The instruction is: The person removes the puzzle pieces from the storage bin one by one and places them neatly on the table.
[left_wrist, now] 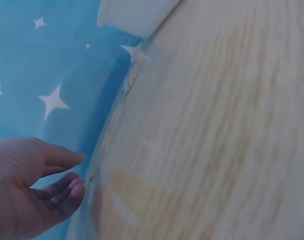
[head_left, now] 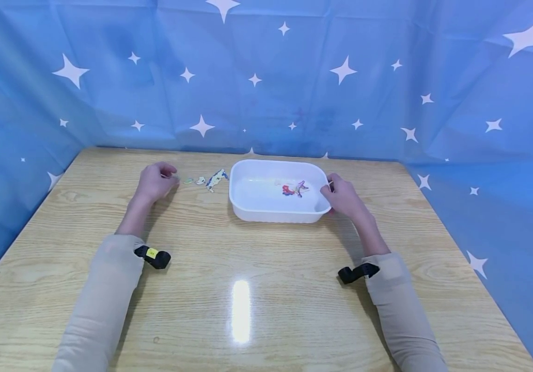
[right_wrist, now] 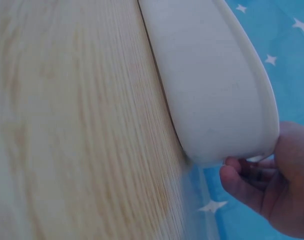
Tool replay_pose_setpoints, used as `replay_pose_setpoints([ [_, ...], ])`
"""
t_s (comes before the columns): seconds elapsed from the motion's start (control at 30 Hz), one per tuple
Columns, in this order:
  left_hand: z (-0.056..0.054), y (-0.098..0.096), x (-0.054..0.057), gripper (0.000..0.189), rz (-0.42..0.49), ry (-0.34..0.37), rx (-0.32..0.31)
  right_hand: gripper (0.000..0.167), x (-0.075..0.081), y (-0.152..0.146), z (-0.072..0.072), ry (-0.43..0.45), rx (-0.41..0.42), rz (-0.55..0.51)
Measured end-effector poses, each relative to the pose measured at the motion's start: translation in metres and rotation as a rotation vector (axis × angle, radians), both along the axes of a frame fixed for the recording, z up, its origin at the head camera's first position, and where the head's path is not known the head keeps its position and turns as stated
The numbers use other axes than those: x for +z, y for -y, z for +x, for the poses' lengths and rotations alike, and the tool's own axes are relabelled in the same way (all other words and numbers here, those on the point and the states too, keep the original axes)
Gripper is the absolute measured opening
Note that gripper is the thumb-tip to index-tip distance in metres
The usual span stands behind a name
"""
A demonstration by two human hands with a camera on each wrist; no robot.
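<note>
A white plastic tub [head_left: 276, 216] stands on the table towards the back. My right hand [head_left: 343, 196] grips its right end, thumb over the rim and fingers curled beneath it, as the right wrist view also shows. Inside lie flat red [head_left: 287, 190] and purple cutouts [head_left: 301, 188] that look like stickers. To the left of the tub are a blue-and-cream cutout [head_left: 217, 179], a small pale one [head_left: 200, 181] and a small green one [head_left: 188, 181]. My left hand [head_left: 156, 181] hovers just left of these, fingers loosely bent, with a gap between thumb and fingers in the left wrist view [left_wrist: 37, 187].
The wooden table [head_left: 192, 310] runs back to a blue curtain [head_left: 266, 103] with white stars, which also hangs along both sides. Black wrist cameras are strapped over the left sleeve [head_left: 104, 294] and the right sleeve [head_left: 401, 305].
</note>
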State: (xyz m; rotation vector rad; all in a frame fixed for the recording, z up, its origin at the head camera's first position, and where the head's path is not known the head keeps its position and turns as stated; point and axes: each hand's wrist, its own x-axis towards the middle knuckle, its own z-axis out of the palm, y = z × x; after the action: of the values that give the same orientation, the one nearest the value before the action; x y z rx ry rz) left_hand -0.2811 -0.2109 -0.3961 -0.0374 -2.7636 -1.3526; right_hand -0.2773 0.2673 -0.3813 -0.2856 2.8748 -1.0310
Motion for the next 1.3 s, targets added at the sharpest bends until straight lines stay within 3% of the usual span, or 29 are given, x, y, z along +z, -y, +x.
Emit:
replay_pose_setpoints([
  [0.2, 0.002, -0.019, 0.013, 0.030, 0.037, -0.145, -0.027, 0.040, 0.000, 0.001, 0.000, 0.001, 0.000, -0.002],
  [0.6, 0.004, -0.080, 0.031, 0.025, 0.102, -0.277, -0.191, 0.040, -0.002, 0.001, 0.000, 0.003, -0.012, -0.008],
  [0.97, 0.002, -0.133, 0.036, 0.026, 0.079, -0.254, -0.353, 0.040, 0.000, 0.001, 0.000, 0.018, -0.003, -0.014],
  [1.3, -0.011, -0.172, 0.033, 0.024, 0.015, -0.187, -0.416, 0.041, -0.001, 0.002, 0.000, -0.007, -0.007, -0.001],
])
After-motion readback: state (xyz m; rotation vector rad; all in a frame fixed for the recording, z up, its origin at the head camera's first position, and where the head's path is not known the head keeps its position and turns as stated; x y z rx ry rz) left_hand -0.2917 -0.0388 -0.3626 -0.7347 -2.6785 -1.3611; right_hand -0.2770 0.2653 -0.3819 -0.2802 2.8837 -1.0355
